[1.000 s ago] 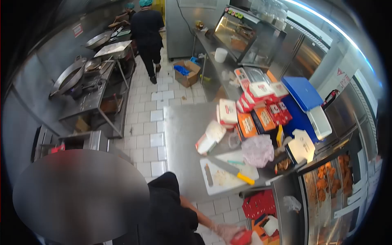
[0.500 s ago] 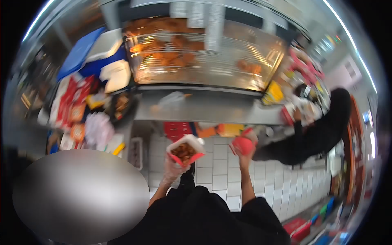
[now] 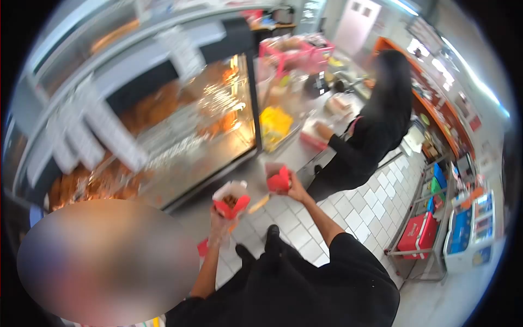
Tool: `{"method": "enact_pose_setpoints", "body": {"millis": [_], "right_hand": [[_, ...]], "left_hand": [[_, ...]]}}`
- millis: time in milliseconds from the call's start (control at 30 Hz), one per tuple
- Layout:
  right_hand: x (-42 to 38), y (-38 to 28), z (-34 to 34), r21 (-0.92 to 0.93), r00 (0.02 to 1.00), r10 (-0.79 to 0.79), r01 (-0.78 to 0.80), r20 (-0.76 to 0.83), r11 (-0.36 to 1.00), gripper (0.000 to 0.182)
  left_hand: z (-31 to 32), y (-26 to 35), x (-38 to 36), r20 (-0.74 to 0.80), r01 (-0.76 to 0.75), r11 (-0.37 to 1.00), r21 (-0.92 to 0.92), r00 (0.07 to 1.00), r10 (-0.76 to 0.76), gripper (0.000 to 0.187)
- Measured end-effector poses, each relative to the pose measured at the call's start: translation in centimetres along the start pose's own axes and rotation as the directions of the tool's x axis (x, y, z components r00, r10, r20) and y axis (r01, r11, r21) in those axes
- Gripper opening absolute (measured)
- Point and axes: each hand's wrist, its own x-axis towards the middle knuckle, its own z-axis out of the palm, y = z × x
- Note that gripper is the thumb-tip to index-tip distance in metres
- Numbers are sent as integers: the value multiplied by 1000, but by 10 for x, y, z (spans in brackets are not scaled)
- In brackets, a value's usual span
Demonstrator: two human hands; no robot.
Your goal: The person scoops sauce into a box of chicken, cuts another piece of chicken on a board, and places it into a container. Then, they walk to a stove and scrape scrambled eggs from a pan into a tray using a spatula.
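My left hand [image 3: 220, 224], in a clear plastic glove, is closed around a red and white takeaway box [image 3: 224, 209]. The box's flaps stand open, and brown pieces of food [image 3: 231, 200] show inside. To the right, my right hand [image 3: 297, 188] looks bare and grips a second red takeaway box [image 3: 277, 179] from its right side. That box has its flaps up too; its contents cannot be made out. Both boxes are held upright in front of me, a short gap apart, near the counter edge.
A heated display case [image 3: 180, 147] with fried food fills the left. A co-worker in black [image 3: 381, 114] stands at the counter [image 3: 291, 155] on the right, one hand by a red and white box. A yellow bag [image 3: 275, 124] lies beside the case. A cart holds a red cooler [image 3: 418, 235].
My view has swung right, bringing the co-worker and the right-hand counter nearer the middle. Both boxes are still in my hands and are now closer together.
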Motion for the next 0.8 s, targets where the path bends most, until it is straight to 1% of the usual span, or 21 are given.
{"method": "enact_pose_setpoints", "body": {"millis": [33,67,100,167,200,233,267,300,367,400,433,467,533,567,600,633,667,700,733,767,800], "right_hand": [[16,4,-9,28,999,-36,36,22,999,98],[31,8,-19,58,996,-72,70,45,996,96],[35,-9,-23,66,995,-87,84,51,994,94],[59,39,-40,-135,998,-30,38,63,990,85],[56,66,-42,-132,999,-11,17,47,991,85],[47,89,-36,-60,994,65,-59,93,996,82],[69,97,-51,-15,986,88,-87,140,996,79],[61,68,-51,-177,974,220,-207,57,962,79],[54,54,-48,-106,973,229,-225,23,968,75],[56,52,-52,-110,973,229,-226,17,968,75],[53,50,-51,-31,977,214,-214,-3,976,73],[52,50,-53,51,979,203,-202,-16,978,71],[56,81,-55,-29,968,242,-244,-61,969,69],[59,86,-58,22,966,249,-249,-65,968,62],[61,93,-62,-61,961,242,-252,-133,966,57],[63,115,-66,-141,954,238,-265,-182,954,64],[68,95,-85,-41,917,386,-391,-106,919,56],[68,110,-90,6,936,291,-295,-200,955,49],[66,148,-93,107,935,238,-217,-263,970,46],[74,118,-99,19,902,237,-248,-362,969,44],[76,100,-101,203,850,344,-284,-399,937,43]], "left_hand": [[8,-3,23,52,72,970,-231,997,-62,77],[21,-9,42,109,124,933,-339,990,-92,76],[34,-15,61,166,183,881,-436,979,-122,75],[60,-12,94,109,61,987,-147,993,-45,71],[65,-18,86,75,27,1000,14,997,-28,70],[62,-26,70,47,6,983,185,999,-15,68],[65,-47,81,64,-19,983,181,998,8,68],[63,-81,96,103,-50,962,270,994,23,68],[70,-100,101,146,-54,928,367,989,0,67],[83,-97,104,102,-16,860,509,994,-41,65],[96,-97,104,44,35,768,640,996,-82,62],[111,-104,113,158,-72,907,414,987,7,62],[137,-114,117,157,-92,974,209,986,60,63],[144,-119,122,138,-95,954,284,989,58,65],[150,-127,126,118,-95,929,357,991,56,66],[151,-144,131,159,-108,890,443,986,40,63],[160,-136,135,200,-128,842,524,979,24,60],[163,-124,141,285,-127,918,377,958,16,63],[171,-132,146,226,-2,993,117,974,-25,67],[173,-134,147,202,54,998,-15,978,-50,69],[175,-135,147,178,103,983,-149,981,-75,72]]}}
